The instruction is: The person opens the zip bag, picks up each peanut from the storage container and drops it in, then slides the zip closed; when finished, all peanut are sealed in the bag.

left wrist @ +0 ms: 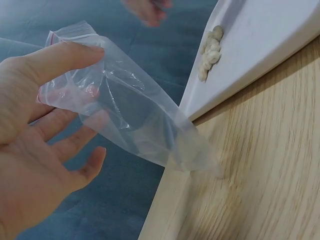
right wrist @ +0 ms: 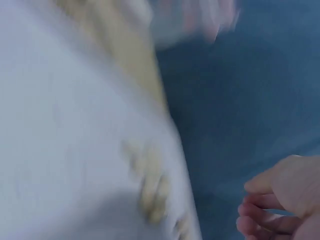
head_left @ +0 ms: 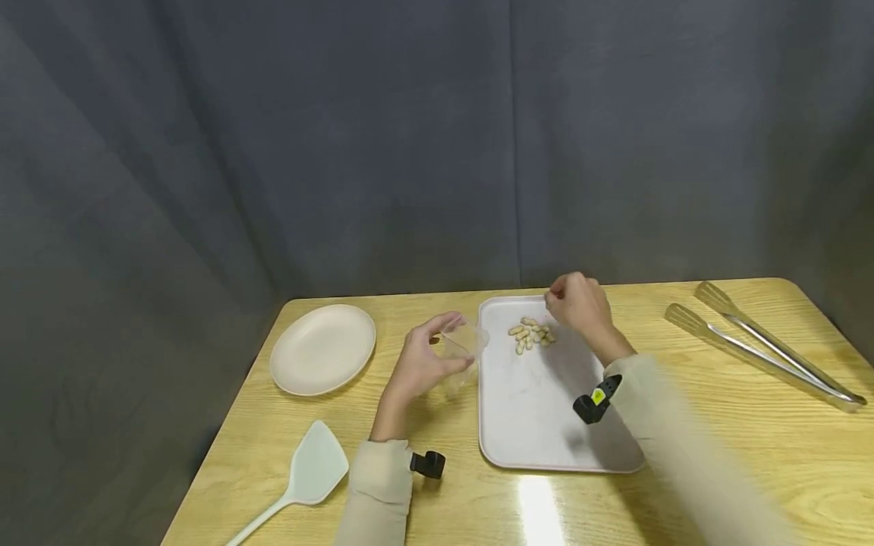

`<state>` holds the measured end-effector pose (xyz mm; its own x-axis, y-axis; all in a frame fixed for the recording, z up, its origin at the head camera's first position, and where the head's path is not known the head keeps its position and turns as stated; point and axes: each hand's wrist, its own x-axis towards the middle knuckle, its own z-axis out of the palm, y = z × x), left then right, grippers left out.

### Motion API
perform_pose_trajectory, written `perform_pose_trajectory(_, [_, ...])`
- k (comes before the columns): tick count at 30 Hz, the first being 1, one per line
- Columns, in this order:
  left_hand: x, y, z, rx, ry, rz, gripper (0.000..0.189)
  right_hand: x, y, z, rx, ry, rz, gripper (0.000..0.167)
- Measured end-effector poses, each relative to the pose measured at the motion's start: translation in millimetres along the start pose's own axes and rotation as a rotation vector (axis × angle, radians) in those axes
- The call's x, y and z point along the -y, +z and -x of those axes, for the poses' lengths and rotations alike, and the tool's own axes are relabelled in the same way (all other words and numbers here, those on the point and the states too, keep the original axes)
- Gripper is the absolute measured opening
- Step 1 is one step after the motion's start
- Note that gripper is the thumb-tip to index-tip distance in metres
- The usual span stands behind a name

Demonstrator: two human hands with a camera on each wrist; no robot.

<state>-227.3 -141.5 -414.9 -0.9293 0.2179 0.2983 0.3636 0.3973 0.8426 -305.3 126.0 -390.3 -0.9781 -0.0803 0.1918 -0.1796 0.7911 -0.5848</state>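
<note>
A clear zip-lock plastic bag (left wrist: 132, 107) hangs from my left hand (head_left: 416, 365), its red-edged mouth between thumb and fingers and its body drooping over the table beside the tray. Several unshelled peanuts (head_left: 532, 336) lie in a small heap near the back of the white tray (head_left: 532, 425). Above the tray's back right part is my right hand (head_left: 582, 305), just right of the peanuts. In the right wrist view its fingers (right wrist: 257, 220) curl loosely, with nothing visible between them and the thumb.
A round cream plate (head_left: 322, 350) stands at the table's back left. In front of it lies a pale green spatula (head_left: 316, 464), handle toward me. Metal tongs (head_left: 765, 345) lie spread on the right side. A dark curtain (head_left: 437, 152) hangs behind the table.
</note>
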Motion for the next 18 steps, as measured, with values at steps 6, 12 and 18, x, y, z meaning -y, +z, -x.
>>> perform_pose_trajectory(6, [-8.1, 6.1, 2.7, 0.05, -0.022, -0.005, 0.065, -40, 6, -18.8, 0.1, 0.117, 0.106, 0.021])
perform_pose_trajectory(12, [-10.9, 11.3, 4.1, 0.07, -0.01, -0.005, 0.066, -57, 19, -19.8, 0.184, 0.083, 0.19, 0.02])
perform_pose_trajectory(18, [-10.1, 10.7, 5.2, 0.066, -0.011, 0.005, 0.066, -61, 26, -16.9, 0.176, 0.103, 0.196, 0.021])
